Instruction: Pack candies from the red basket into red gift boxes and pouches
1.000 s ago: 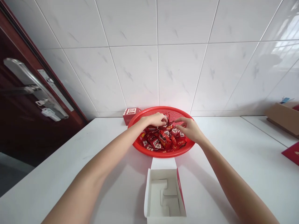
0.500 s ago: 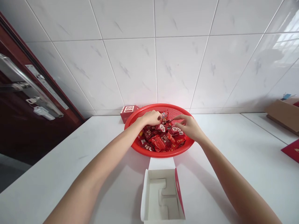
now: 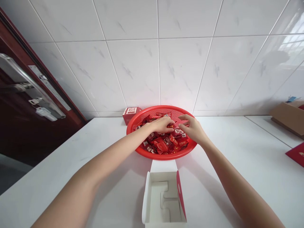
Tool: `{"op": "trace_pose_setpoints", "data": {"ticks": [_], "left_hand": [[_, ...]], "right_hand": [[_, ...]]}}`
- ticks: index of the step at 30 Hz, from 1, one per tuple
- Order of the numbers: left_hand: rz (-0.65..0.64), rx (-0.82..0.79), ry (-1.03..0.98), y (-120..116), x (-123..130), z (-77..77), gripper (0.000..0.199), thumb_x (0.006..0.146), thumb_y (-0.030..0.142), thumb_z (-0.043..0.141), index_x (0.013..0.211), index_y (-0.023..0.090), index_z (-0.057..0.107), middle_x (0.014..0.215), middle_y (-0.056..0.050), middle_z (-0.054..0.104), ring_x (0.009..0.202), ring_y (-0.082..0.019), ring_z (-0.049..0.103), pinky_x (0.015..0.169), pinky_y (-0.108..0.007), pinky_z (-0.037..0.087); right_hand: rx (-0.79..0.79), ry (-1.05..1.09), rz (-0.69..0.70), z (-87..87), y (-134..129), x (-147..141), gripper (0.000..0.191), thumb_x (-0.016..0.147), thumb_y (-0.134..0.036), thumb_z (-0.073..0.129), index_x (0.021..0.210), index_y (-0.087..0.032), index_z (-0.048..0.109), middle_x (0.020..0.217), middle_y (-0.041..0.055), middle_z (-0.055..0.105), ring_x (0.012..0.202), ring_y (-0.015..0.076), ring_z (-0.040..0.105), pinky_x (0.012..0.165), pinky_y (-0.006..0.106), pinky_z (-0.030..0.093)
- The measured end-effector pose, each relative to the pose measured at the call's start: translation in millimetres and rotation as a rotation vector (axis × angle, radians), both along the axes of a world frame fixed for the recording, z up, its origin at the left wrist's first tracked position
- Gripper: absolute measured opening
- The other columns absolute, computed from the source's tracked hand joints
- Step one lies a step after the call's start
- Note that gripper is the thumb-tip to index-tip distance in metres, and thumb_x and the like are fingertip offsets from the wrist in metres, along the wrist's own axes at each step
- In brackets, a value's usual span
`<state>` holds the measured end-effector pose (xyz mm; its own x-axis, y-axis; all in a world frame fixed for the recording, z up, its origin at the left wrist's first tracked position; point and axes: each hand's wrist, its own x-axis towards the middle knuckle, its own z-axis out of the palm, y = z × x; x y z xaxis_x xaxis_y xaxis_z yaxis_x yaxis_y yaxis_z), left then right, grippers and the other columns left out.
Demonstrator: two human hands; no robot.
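Note:
A red plastic basket (image 3: 163, 156) with a perforated wall holds many small wrapped candies (image 3: 160, 145) in red and dark-red wrappers. My left hand (image 3: 161, 124) reaches over the middle of the pile, its fingers bent around a red-orange wrapped candy (image 3: 170, 125) that is mostly covered. At the right side of the basket is my right hand (image 3: 193, 129), thumb and fingers apart with nothing seen between them. In front of the basket an open white carton (image 3: 163, 202) lies with its flap toward the basket; its inside shows only interlocking bottom flaps.
Behind the basket's left side stands a small red box (image 3: 130, 115) near the tiled wall (image 3: 180, 72). A brown cardboard box (image 3: 288, 117) and a red packet (image 3: 296, 154) are at the far right. At left is a dark-red door (image 3: 21, 114) with a metal handle.
My left hand has moved right across the candies, toward my right hand. The right hand stays almost in place, and the dark wrapper near its fingertips no longer shows there.

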<state>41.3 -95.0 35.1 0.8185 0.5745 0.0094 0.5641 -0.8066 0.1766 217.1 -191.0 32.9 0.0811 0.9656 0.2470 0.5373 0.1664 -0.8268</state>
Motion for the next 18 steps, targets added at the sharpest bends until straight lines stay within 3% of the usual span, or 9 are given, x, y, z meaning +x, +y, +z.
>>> {"op": "trace_pose_setpoints", "data": {"ticks": [4, 7, 11, 15, 18], "left_hand": [[-0.027, -0.114, 0.06, -2, 9, -8.3, 0.035, 0.094, 0.051, 0.059, 0.103, 0.018, 0.067, 0.099, -0.007, 0.066, 0.085, -0.023, 0.063, 0.068, -0.03, 0.043], [-0.007, -0.117, 0.085, -2, 13, -10.8, 0.031, 0.088, 0.046, 0.067, 0.099, 0.017, 0.066, 0.1, -0.007, 0.066, 0.086, -0.023, 0.063, 0.07, -0.029, 0.043], [0.039, -0.159, 0.112, 1, 11, -12.9, 0.024, 0.086, 0.041, 0.067, 0.083, 0.018, 0.063, 0.085, -0.004, 0.065, 0.076, -0.021, 0.06, 0.064, -0.029, 0.04], [0.04, -0.14, 0.0, 5, 5, -11.9, 0.025, 0.088, 0.039, 0.063, 0.075, 0.018, 0.06, 0.075, -0.002, 0.062, 0.069, -0.019, 0.057, 0.062, -0.029, 0.038], [0.048, -0.177, -0.229, 5, 1, -4.8, 0.03, 0.091, 0.044, 0.062, 0.079, 0.016, 0.066, 0.079, -0.003, 0.067, 0.076, -0.02, 0.061, 0.069, -0.029, 0.042]], "right_hand": [[0.044, 0.036, -0.016, -4.5, 3, 2, 0.038, 0.079, -0.019, 0.059, 0.117, -0.021, 0.064, 0.128, 0.0125, 0.068, 0.09, 0.023, 0.071, 0.075, 0.038, 0.059], [0.044, 0.049, -0.004, -5.3, 3, 2, 0.039, 0.079, -0.02, 0.06, 0.117, -0.022, 0.064, 0.128, 0.0131, 0.068, 0.09, 0.0234, 0.071, 0.073, 0.038, 0.059], [0.013, 0.04, -0.006, -4.8, 3, 1, 0.038, 0.08, -0.022, 0.059, 0.118, -0.02, 0.063, 0.129, 0.0139, 0.067, 0.093, 0.0244, 0.071, 0.075, 0.039, 0.06], [0.044, 0.048, 0.002, -7.4, 6, 3, 0.038, 0.08, -0.023, 0.061, 0.117, -0.021, 0.063, 0.13, 0.0137, 0.067, 0.102, 0.0279, 0.07, 0.088, 0.046, 0.059], [0.065, 0.074, -0.041, -10.1, 9, 4, 0.045, 0.081, -0.028, 0.064, 0.125, -0.02, 0.06, 0.139, 0.0158, 0.063, 0.122, 0.0329, 0.064, 0.102, 0.052, 0.052]]}}
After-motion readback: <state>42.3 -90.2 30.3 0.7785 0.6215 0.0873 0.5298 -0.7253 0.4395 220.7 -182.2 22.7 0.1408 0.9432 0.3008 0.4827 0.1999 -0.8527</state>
